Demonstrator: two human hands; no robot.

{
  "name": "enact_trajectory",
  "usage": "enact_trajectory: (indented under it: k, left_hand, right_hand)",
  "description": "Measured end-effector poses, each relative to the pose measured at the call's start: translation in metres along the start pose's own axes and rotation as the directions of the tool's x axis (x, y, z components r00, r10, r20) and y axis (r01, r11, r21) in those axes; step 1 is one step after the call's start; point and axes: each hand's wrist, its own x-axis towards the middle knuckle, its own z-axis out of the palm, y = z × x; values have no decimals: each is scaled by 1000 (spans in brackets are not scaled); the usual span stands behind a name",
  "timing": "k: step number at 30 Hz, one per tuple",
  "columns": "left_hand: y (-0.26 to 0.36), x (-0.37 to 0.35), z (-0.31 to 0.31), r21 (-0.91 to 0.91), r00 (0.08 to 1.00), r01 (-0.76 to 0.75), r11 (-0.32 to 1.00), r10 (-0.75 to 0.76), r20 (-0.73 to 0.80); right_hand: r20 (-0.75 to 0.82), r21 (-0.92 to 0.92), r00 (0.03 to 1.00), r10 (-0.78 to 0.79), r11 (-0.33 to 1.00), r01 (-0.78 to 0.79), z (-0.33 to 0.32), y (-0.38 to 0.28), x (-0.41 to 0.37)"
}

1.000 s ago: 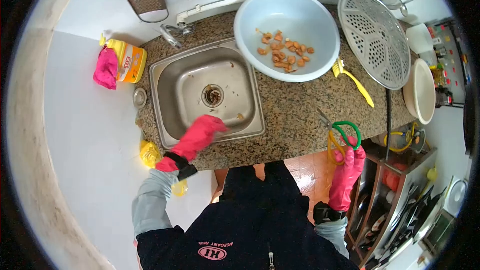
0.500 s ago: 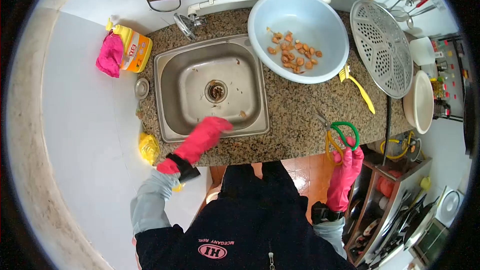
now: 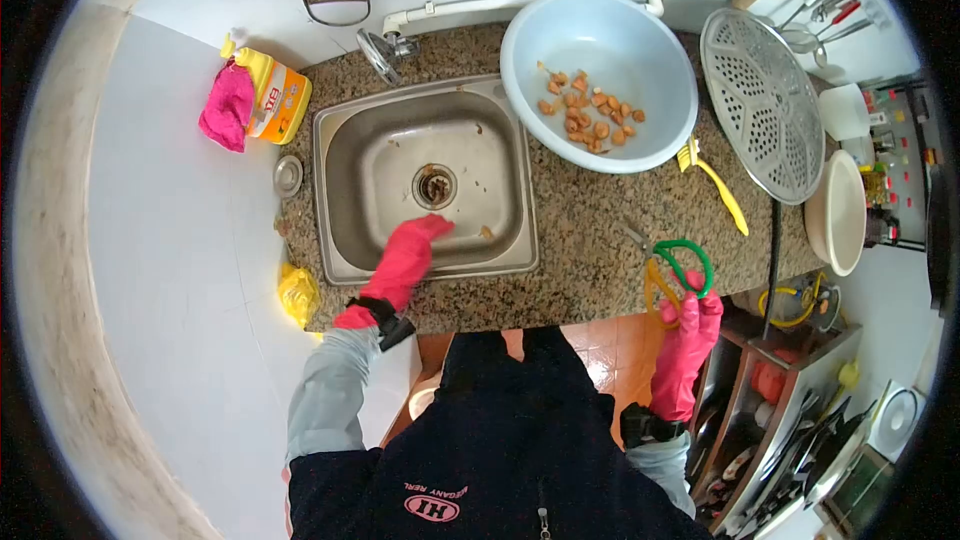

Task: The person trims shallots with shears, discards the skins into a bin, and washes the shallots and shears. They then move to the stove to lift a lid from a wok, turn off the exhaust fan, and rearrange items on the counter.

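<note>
My left hand (image 3: 408, 255), in a pink rubber glove, reaches over the near side of the steel sink (image 3: 330, 230). Its fingers stretch toward the drain (image 3: 434, 186), where brown scraps lie, and nothing shows in them. At the counter's front edge my right hand (image 3: 690, 325), also gloved in pink, is closed on scissors (image 3: 668, 258) with one green and one orange handle. The scissor blades point away from me over the granite. A pale blue basin (image 3: 650, 50) behind holds several small brown-orange pieces (image 3: 590, 110) of food.
A yellow brush (image 3: 722, 192) lies right of the basin. A perforated steamer plate (image 3: 765, 105) leans at the right, near a cream bowl (image 3: 838, 210). The faucet (image 3: 382, 52) is behind the sink; a yellow bottle (image 3: 282, 100) with a pink cloth (image 3: 228, 108) stands left.
My left hand has moved up and slightly left, further into the sink toward the drain. My right hand keeps the scissors in almost the same place. The view has shifted slightly.
</note>
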Motion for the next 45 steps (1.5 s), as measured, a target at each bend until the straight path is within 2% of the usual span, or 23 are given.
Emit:
enact_trajectory:
  k: [3,4,6,7,9,10,11,13,16,18,19,21,22,24,25,27,29,31,35,37,41,43,45]
  left_hand:
    - [-15,12,-25,86,999,47,995,-45,-18]
    - [-26,8,-27,86,999,46,995,-43,-28]
    - [-42,4,-28,158,986,152,976,-161,45]
    - [-42,4,-29,160,988,144,977,-152,39]
    - [-40,4,-28,90,896,428,899,-435,87]
    - [-45,3,-24,-96,870,493,865,-491,47]
    - [-51,11,-23,-98,873,488,867,-487,36]
    - [-50,37,-24,-98,914,374,922,-385,-128]
    - [-30,92,-52,-100,973,105,989,-123,-195]
    - [-15,133,-73,45,939,-12,999,27,-343]
    - [-2,148,-85,44,938,-17,999,32,-346]
    - [17,171,-107,-250,897,66,966,-167,-409]
    - [13,181,-112,-250,898,61,966,-162,-408]
    - [3,199,-117,-274,894,-84,958,-49,-445]
    - [-6,207,-119,-275,897,-91,957,-42,-441]
    - [-20,217,-124,-58,956,-56,997,37,-293]
    - [-25,221,-125,-47,957,-73,996,57,-284]
    - [-27,220,-124,-194,978,-19,981,-22,-209]
    - [-14,191,-122,-146,970,-125,981,90,-224]
    - [10,167,-121,-463,957,-27,886,-110,-267]
    - [-33,142,-91,-487,957,138,863,-243,-160]
    - [-33,134,-78,-823,871,380,422,-463,164]
    - [-32,130,-60,-809,843,413,419,-512,165]
  right_hand:
    - [85,-8,995,59,998,-59,7,0,-5]
    - [16,-5,998,53,999,-52,20,-2,-8]
    - [57,2,995,80,997,-80,32,0,-13]
    - [92,1,989,115,993,-116,35,2,-15]
    - [138,3,983,118,993,-120,40,6,-19]
    - [164,19,974,158,986,-164,44,9,-19]
    - [193,31,961,200,977,-209,48,11,-19]
    - [209,29,958,198,978,-208,59,11,-18]
    - [221,29,962,158,985,-168,73,11,-16]
    - [185,15,972,147,988,-152,81,7,-18]
    - [184,15,973,141,989,-147,83,6,-19]
    - [152,-17,975,163,987,-162,85,5,-20]
    - [148,-15,976,159,987,-159,87,6,-21]
    - [113,-17,984,140,990,-139,89,6,-22]
    - [104,-15,985,137,991,-136,90,6,-23]
    - [86,-8,985,149,989,-149,90,6,-26]
    - [71,-8,986,153,988,-153,90,10,-26]
    - [57,-6,986,156,988,-156,92,12,-29]
    - [11,20,992,128,991,-129,98,12,-32]
    - [-13,23,992,126,992,-125,99,12,-34]
    - [-23,-14,991,134,991,-134,104,12,-36]
    - [-35,-18,991,129,991,-130,108,16,-38]
    - [-31,-43,992,122,991,-123,112,19,-41]
